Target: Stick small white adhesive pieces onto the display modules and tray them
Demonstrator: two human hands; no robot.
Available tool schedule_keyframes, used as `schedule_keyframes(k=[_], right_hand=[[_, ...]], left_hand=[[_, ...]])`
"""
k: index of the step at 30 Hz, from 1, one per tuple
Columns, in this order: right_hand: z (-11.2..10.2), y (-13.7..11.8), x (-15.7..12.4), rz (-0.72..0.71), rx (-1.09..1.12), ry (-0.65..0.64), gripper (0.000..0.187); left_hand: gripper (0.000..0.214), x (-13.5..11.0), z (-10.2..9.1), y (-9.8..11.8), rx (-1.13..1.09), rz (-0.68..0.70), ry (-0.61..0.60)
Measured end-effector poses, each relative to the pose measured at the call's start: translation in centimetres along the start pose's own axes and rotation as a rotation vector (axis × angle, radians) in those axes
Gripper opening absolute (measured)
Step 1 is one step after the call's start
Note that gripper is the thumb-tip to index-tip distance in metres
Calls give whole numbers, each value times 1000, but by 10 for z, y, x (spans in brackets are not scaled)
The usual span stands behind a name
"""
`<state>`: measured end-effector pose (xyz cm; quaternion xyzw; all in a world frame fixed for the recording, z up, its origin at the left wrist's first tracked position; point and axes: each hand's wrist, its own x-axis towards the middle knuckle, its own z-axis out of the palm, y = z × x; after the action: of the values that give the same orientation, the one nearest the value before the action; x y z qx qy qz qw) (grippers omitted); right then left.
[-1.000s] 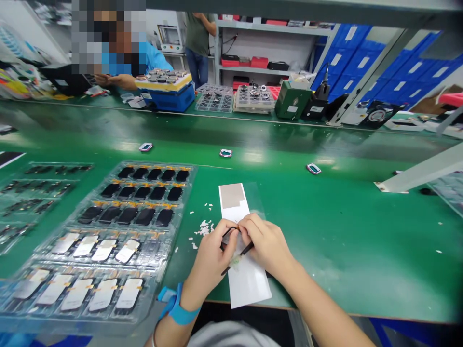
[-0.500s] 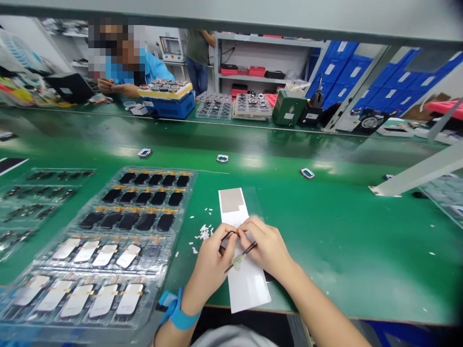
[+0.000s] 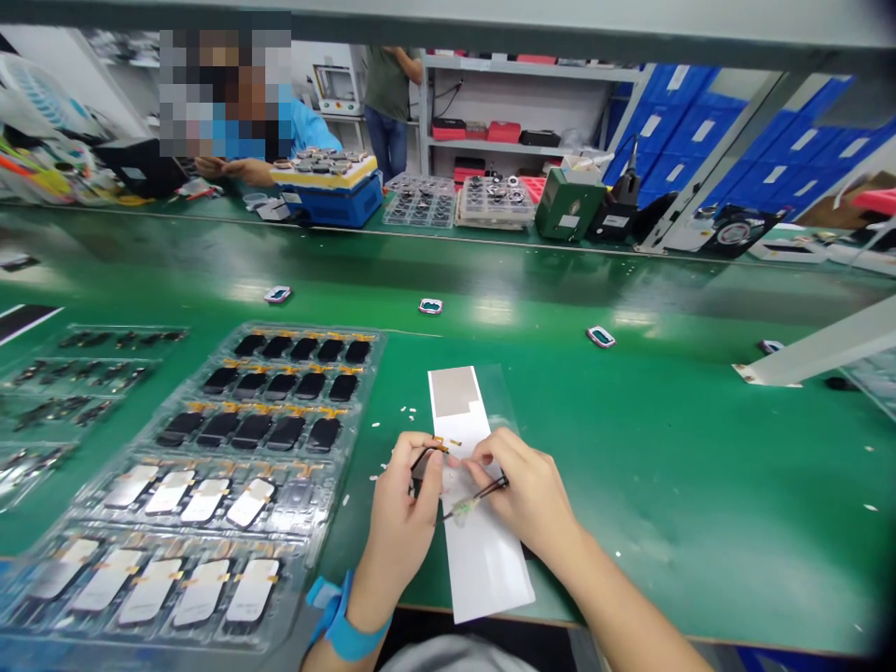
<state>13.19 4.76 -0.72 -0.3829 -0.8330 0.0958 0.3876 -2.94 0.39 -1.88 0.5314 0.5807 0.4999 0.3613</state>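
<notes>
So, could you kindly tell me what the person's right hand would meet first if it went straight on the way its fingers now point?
Most likely the person's bare left hand, whose fingertips lie just ahead of the right hand, above the long white paper strip. Depth is unclear here.

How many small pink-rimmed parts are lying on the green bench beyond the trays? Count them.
3 pink-rimmed parts: one at left, one in the middle, one at right. A fourth may be partly hidden by the white rail.
</notes>
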Motion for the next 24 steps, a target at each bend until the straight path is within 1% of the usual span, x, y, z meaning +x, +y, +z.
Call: schedule_keyframes(k=[3,6,11,17,19,21,23,24], right_hand=[[-2,-3,0,-8,49,25,12],[-2,-6,0,-28,82,44,14],[0,-5,0,-59,68,7,18],[1,-4,-2,-91,30,5,19],[1,-6,-3,-61,26,24,19],[0,-7,-2,-2,36,49,19],[-4,-6,-1,95,128,28,18],[-5,-5,0,162,217,1,18]], left_hand=[[12,0,0,0,2,15,8],[13,-1,0,2,-1,33,-13],[13,-1,0,4,-1,54,-40],[10,1,0,5,-6,59,-51],[9,1,0,6,-24,47,-75],[9,0,0,7,-60,29,-91],[12,-1,0,7,-114,7,-94],[14,-2,0,7,-145,-4,-98]])
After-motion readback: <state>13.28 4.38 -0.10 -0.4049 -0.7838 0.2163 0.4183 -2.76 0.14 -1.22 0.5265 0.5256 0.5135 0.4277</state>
